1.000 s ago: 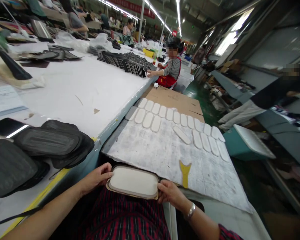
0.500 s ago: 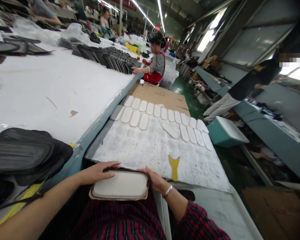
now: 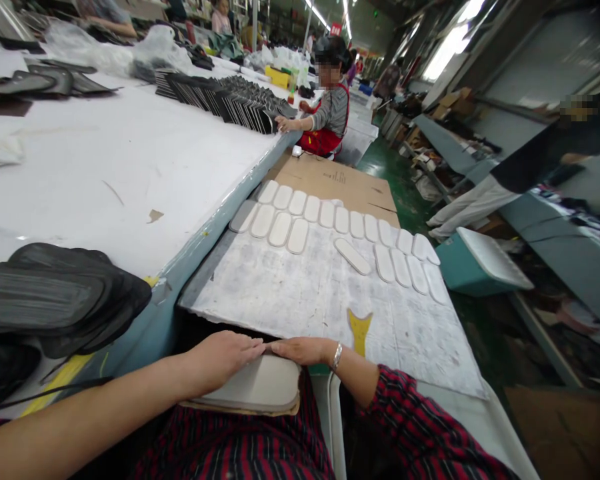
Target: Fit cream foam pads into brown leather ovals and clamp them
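A pale oval panel [image 3: 260, 387] with a dark edge lies across my lap, on a brown backing piece that shows along its near side. My left hand [image 3: 225, 360] reaches over its far left side, fingers straight and pressed together on the far edge. From the right, my right hand [image 3: 300, 350] pinches that same far edge. The fingertips of both hands meet near its middle; both thumbs are hidden. Beyond them, a yellow notched tool [image 3: 360, 331] lies on the whitish board [image 3: 270, 293], below rows of white oval pieces [image 3: 297, 235].
Stacked black pieces [image 3: 55, 293] lie at the left on the white table [image 3: 105, 167]. Across it, a co-worker [image 3: 330, 107] touches a row of black panels [image 3: 225, 100]. A cardboard sheet [image 3: 340, 180] adjoins the board; a teal bin [image 3: 480, 263] stands right, near another person [image 3: 530, 160].
My right hand has moved left along the panel's far edge from its corner. My left hand has shifted right, bringing the fingertips together. The view has shifted slightly.
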Action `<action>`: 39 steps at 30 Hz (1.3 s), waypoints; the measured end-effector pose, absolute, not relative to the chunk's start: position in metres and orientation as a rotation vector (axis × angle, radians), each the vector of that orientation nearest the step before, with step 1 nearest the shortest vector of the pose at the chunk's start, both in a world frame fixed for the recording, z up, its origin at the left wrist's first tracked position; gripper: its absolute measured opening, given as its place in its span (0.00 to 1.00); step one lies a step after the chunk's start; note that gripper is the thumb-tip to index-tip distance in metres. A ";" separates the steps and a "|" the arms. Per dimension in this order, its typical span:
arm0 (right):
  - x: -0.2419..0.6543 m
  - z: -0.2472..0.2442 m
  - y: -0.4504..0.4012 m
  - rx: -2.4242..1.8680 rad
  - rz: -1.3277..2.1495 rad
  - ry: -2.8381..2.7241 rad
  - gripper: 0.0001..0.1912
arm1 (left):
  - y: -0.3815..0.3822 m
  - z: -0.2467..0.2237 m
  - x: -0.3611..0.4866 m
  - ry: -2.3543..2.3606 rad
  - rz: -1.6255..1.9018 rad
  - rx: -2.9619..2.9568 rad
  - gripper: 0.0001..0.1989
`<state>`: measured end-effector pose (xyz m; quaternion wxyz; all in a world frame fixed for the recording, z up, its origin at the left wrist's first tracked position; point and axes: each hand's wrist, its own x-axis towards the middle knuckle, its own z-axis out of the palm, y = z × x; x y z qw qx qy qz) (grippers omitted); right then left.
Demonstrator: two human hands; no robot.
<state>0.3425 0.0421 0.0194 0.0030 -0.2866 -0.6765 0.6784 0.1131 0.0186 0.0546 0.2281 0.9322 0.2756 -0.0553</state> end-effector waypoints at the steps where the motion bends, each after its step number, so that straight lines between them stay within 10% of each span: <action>1: 0.339 0.019 0.043 -0.864 2.123 -2.173 0.31 | 0.013 0.052 0.113 0.763 -0.130 2.629 0.23; 14: 0.288 0.018 0.066 -0.717 2.143 -2.459 0.31 | 0.028 0.042 0.033 1.044 0.231 1.648 0.19; 39: 0.330 0.031 0.054 -0.804 2.308 -2.099 0.33 | 0.007 0.045 0.062 0.978 0.290 2.514 0.18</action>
